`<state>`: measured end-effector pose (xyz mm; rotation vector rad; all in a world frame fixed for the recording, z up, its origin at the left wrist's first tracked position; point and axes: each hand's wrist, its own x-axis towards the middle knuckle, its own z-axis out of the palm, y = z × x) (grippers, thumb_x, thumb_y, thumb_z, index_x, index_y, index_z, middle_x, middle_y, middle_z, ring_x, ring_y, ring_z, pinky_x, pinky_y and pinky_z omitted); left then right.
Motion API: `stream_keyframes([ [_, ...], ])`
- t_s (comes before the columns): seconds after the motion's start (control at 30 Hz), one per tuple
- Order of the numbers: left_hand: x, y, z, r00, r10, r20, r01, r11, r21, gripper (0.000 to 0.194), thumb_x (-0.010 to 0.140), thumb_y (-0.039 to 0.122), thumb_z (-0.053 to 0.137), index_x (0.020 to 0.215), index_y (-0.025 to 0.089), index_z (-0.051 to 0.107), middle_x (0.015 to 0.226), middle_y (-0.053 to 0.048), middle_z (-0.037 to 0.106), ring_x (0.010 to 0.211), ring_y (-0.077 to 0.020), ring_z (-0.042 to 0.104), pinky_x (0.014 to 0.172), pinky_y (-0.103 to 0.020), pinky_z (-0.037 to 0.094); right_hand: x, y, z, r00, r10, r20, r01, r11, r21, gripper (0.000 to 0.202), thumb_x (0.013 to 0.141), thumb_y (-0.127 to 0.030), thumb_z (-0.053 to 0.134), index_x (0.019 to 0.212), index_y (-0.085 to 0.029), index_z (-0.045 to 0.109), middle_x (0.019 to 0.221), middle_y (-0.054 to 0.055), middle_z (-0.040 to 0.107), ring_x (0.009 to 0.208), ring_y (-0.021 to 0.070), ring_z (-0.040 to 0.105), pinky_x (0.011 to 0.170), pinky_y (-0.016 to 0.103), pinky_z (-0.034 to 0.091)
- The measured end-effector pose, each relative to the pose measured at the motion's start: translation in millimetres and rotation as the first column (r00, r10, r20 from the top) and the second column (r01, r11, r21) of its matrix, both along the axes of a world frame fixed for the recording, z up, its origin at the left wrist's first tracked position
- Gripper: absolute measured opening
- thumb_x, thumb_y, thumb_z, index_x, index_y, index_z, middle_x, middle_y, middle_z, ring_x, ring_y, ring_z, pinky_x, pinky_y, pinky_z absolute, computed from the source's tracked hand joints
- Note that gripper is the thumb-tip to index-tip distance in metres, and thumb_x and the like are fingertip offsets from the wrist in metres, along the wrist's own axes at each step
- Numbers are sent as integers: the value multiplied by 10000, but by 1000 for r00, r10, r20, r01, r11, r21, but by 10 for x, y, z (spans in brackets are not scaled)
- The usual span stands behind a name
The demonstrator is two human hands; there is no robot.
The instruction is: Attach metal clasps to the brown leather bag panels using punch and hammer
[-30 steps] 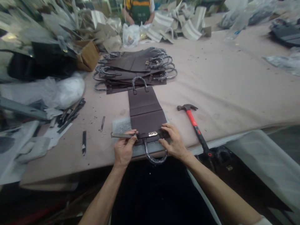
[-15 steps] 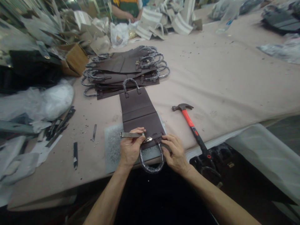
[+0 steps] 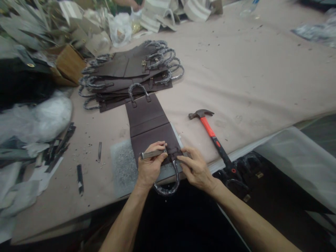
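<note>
A dark brown leather bag panel (image 3: 149, 122) lies unfolded before me, with a plastic-wrapped handle (image 3: 168, 191) at each end. My left hand (image 3: 151, 168) is closed round a flat metal bar-shaped tool (image 3: 152, 154), held tilted over the panel's near part. The tool's working tip is mostly hidden by my fingers. My right hand (image 3: 195, 168) pinches the panel's near right edge, beside the small strap and the handle's base. A grey, pitted board (image 3: 122, 168) lies under the panel. The near handle hangs over the table edge.
A claw hammer (image 3: 210, 131) lies to the right, its grip towards the edge. Stacked bag panels (image 3: 126, 73) sit beyond. A metal rod (image 3: 99, 151) and a black marker-like stick (image 3: 80, 180) lie left. Dark bags (image 3: 273, 196) hang low at right. A co-worker's hand (image 3: 131, 4) shows far off.
The head view has shifted, so the table's contents sit further left and higher. My left hand has turned the metal tool and moved it slightly closer to the strap. The metal clasp seen earlier is now hidden.
</note>
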<state>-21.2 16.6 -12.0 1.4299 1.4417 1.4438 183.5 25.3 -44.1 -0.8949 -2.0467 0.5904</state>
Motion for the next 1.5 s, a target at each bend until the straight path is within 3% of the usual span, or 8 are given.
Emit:
stream_keyframes([
  [0.2, -7, -16, 6, 1000, -17, 16, 17, 1000, -6, 109, 855, 239, 758, 958, 214, 735, 1151, -67, 738, 1079, -237, 713, 1035, -456, 564, 121, 139, 62, 988, 114, 104, -112, 993, -25, 379, 927, -145, 560, 1278, -259, 646, 1288, 124, 548, 1196, 282, 559, 976, 502, 518],
  [0.53, -25, -4, 6, 999, -35, -17, 35, 999, -16, 112, 863, 239, 758, 972, 222, 737, 1159, -69, 744, 1092, -243, 705, 1062, -457, 542, 127, 237, 118, 970, 169, 177, -157, 985, -75, 342, 941, -180, 569, 1263, -252, 660, 1231, 116, 535, 1148, 280, 537, 962, 509, 485],
  [0.97, 26, 63, 68, 997, -71, -22, 71, 997, -10, 115, 837, 163, 761, 946, 193, 739, 1111, -78, 763, 1052, -228, 727, 994, -410, 587, 128, 217, 150, 950, 173, 258, -134, 978, -162, 358, 970, -171, 538, 1302, -252, 644, 1266, 125, 530, 1182, 282, 515, 1048, 559, 415],
  [1.17, 36, 53, 65, 997, -75, -28, 75, 997, 5, 133, 835, 139, 766, 950, 200, 740, 1116, -69, 767, 1063, -222, 731, 1007, -397, 585, 162, 195, 90, 948, 179, 263, -147, 979, -139, 363, 983, -186, 521, 1318, -274, 631, 1289, 131, 528, 1212, 285, 531, 1109, 656, 346],
  [1.5, 37, 57, 80, 982, -140, -125, 138, 990, -24, 111, 845, 183, 780, 951, 198, 751, 1158, -84, 762, 1101, -230, 721, 1039, -406, 575, 172, 147, 44, 956, 150, 253, -132, 988, -84, 371, 996, -188, 500, 1340, -252, 624, 1307, 146, 540, 1252, 289, 535, 1123, 675, 347],
])
